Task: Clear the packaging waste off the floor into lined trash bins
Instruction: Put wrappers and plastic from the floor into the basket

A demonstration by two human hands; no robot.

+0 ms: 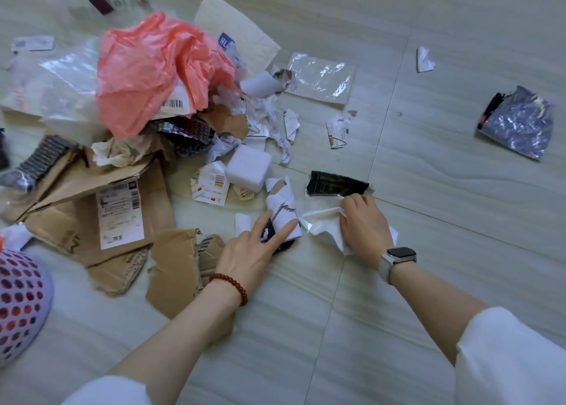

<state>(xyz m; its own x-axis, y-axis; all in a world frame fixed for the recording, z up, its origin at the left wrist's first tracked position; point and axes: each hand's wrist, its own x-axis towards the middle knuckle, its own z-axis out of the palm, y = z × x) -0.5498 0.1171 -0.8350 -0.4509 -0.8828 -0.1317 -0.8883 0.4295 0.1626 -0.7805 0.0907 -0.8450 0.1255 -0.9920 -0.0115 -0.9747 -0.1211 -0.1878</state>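
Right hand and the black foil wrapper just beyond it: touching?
Cannot tell. In the head view the right hand grips white plastic film; its fingertips reach the black foil wrapper's near edge, showing no clear gap or contact.

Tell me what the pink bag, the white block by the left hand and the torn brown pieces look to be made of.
Pink bag: thin, translucent plastic film, judging by its crumpled, glossy folds. White block: probably foam, matte with soft rounded edges. Torn brown pieces: corrugated cardboard, matte, with ragged, fluted torn edges.
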